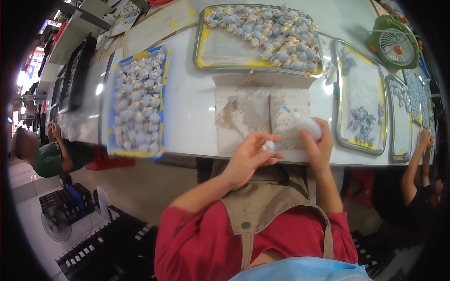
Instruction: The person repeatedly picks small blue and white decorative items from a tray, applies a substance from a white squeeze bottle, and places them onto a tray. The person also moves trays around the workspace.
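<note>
My left hand (248,158) pinches a small pale blue and cream figurine piece (268,145) between its fingertips. My right hand (320,149) is wrapped round a whitish squeeze bottle (309,127), which leans with its narrow end toward the upper left. A short blue bit (286,109) shows just beyond that end; whether it is the bottle's tip, I cannot tell. Both hands are over the near edge of a worn, stained work board (243,112), with the piece and the bottle apart from each other.
A tray (220,44) of many blue and cream pieces stands behind the board. Left is a blue-edged tray (112,136) of similar pieces; right, a tray (347,93) of blue-grey parts. A green fan (391,44) stands far right. People sit at both sides.
</note>
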Demonstrator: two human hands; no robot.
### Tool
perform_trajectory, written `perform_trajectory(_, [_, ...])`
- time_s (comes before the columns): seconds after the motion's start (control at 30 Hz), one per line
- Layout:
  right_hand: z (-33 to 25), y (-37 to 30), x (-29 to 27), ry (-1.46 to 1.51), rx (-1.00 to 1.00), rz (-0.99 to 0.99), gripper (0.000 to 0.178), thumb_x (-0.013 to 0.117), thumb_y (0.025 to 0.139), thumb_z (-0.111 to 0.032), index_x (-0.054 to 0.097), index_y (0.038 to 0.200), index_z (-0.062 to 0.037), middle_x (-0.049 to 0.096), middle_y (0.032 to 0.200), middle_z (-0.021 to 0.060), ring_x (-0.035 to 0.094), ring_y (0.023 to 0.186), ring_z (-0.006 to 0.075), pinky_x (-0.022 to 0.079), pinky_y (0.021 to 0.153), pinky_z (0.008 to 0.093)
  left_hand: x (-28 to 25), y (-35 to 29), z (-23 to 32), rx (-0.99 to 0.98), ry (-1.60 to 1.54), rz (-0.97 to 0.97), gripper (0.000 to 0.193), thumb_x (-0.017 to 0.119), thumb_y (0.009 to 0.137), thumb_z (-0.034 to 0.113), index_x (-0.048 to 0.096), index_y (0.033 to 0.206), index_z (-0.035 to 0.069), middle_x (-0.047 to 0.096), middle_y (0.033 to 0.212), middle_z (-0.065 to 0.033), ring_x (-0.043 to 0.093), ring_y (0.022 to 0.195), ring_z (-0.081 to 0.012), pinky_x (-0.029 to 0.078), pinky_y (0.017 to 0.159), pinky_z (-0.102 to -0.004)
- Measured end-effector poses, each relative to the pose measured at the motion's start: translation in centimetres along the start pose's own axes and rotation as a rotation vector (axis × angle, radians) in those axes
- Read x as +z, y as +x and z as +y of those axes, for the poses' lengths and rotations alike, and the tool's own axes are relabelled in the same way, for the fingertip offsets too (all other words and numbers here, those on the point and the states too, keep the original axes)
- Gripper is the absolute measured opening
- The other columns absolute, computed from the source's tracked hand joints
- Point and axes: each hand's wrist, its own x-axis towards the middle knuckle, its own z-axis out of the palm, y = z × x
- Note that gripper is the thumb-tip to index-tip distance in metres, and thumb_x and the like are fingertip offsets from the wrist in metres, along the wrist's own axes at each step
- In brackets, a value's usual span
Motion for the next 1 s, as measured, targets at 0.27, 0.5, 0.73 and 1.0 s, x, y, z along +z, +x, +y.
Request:
perform_trajectory(0.27, [-2.0,-2.5,-2.4,0.237,-0.006,-0.014,0.030,0.068,0.077,-0.006,0.050,0.100,-0.0027,0.056,0.088,0.0023,0.052,0.079,0.0068,0.043,0.068,0.0204,0.2,0.3,-0.7,0.128,0.120,0.089,0.030,0.054,0.085,0.000,0.050,0.114,0.001,0.054,0.113,-0.0095,0.057,0.083,-0.0130,0.046,0.071,-0.0213])
perform_trajectory(0.5, [-2.3,-3.0,-3.8,-0.158,-0.330,-0.008,0.032,0.076,0.067,-0.014,0.056,0.087,-0.0014,0.054,0.071,0.0058,0.049,0.066,0.0144,0.040,0.058,0.0249,0.0,-0.2,-2.0,0.238,0.281,0.072,0.037,0.058,0.083,-0.002,0.046,0.118,-0.001,0.060,0.098,-0.0110,0.058,0.087,-0.0124,0.046,0.077,-0.0232])
perform_trajectory(0.73, [-4.0,-2.5,-2.9,-0.350,-0.478,-0.063,0.033,0.075,0.067,-0.020,0.055,0.085,-0.0008,0.047,0.071,0.0074,0.045,0.062,0.0164,0.038,0.055,0.0252,0.1,-0.5,-2.0,0.250,0.287,0.075,0.037,0.059,0.082,-0.004,0.047,0.117,-0.001,0.061,0.094,-0.0101,0.057,0.086,-0.0108,0.045,0.077,-0.0225])
perform_trajectory(1.0, [-4.3,-2.3,-2.5,-0.371,-0.476,-0.076,0.032,0.077,0.065,-0.019,0.056,0.081,-0.0016,0.047,0.069,0.0071,0.045,0.061,0.0169,0.038,0.054,0.0253,0.1,-0.3,-2.3,0.287,0.313,0.062,0.037,0.059,0.082,-0.004,0.047,0.117,0.000,0.060,0.095,-0.0091,0.056,0.085,-0.0102,0.045,0.076,-0.0222])
